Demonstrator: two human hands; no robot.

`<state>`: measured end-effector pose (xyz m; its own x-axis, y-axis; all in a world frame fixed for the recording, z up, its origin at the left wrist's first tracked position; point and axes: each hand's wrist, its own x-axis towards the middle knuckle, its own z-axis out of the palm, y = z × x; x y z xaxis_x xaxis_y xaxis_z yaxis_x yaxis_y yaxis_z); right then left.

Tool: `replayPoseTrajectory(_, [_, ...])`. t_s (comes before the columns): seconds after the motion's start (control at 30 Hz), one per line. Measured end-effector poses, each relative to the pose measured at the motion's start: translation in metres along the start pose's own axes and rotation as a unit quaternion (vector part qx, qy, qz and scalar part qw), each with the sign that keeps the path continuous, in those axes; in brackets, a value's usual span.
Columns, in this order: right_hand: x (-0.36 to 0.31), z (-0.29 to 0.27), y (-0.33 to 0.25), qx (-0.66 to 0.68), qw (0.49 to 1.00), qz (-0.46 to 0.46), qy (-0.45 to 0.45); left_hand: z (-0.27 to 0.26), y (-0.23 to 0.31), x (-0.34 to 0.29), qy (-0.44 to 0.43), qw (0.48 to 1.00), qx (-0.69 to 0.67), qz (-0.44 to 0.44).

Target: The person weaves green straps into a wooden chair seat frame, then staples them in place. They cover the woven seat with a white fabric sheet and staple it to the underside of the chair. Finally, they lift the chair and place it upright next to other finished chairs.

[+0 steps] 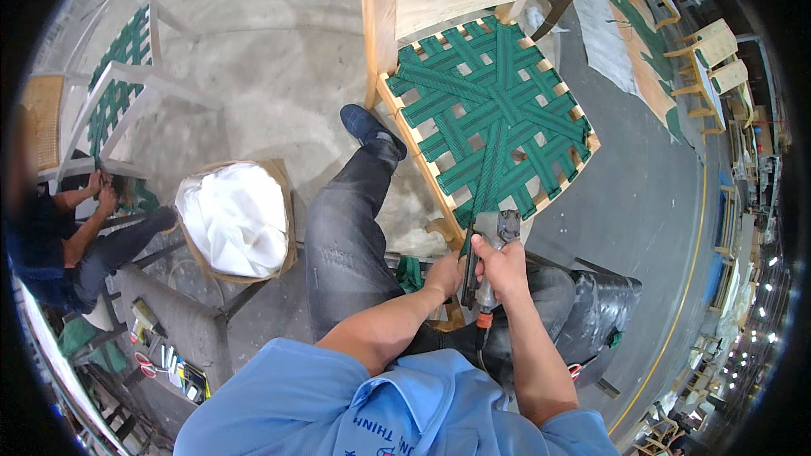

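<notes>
A wooden chair frame (pixel 435 171) stands before me, its seat woven with green webbing (pixel 498 105), some strips crossing diagonally. My right hand (pixel 503 270) is wrapped round the handle of a pneumatic staple gun (pixel 497 226), whose head sits against the near edge of the seat. An air hose with an orange fitting (pixel 484 321) hangs from its handle. Just left of the gun, my left hand (pixel 445 277) is closed at the end of a green strip that comes down off the seat edge. Its fingertips are partly hidden.
A box lined with a white bag (pixel 235 219) stands left of my leg. Beyond it, another person (pixel 76 228) works on a white webbed chair (pixel 127 76). Scissors (pixel 150 365) and small tools lie on a grey padded seat (pixel 186 312). Chair frames (pixel 705 76) stand far right.
</notes>
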<state>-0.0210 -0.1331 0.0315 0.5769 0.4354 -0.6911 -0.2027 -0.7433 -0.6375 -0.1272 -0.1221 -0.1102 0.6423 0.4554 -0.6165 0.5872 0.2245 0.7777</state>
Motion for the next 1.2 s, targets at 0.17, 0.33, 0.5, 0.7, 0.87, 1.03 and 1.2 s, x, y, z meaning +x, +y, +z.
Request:
replayPoseTrajectory(0.17, [-0.022, -0.015, -0.006, 0.1, 0.992, -0.04, 0.059, 0.0, 0.003, 0.001, 0.014, 1.0, 0.006, -0.019])
replayPoseTrajectory(0.33, [-0.044, -0.063, 0.005, 0.153, 0.983, -0.052, 0.087, -0.004, 0.032, -0.027, -0.034, 0.994, -0.097, -0.036])
replayPoseTrajectory(0.5, [-0.051, -0.07, 0.014, 0.138, 0.987, -0.025, 0.079, -0.054, 0.049, -0.036, -0.131, 0.974, -0.184, -0.016])
replayPoseTrajectory(0.7, [-0.037, -0.055, 0.012, 0.138, 0.99, -0.024, 0.036, -0.123, 0.125, 0.026, -0.129, 0.981, -0.142, 0.036])
replayPoseTrajectory(0.87, [-0.015, -0.038, 0.006, 0.107, 0.994, -0.006, 0.017, -0.121, 0.121, 0.088, -0.098, 0.986, -0.069, 0.12])
replayPoseTrajectory(1.03, [-0.004, -0.031, 0.002, 0.106, 0.994, -0.01, 0.031, -0.113, 0.116, 0.098, -0.11, 0.985, -0.046, 0.121])
replayPoseTrajectory(1.2, [0.001, -0.028, -0.002, 0.076, 0.997, -0.001, 0.018, -0.111, 0.116, 0.102, -0.092, 0.986, -0.005, 0.141])
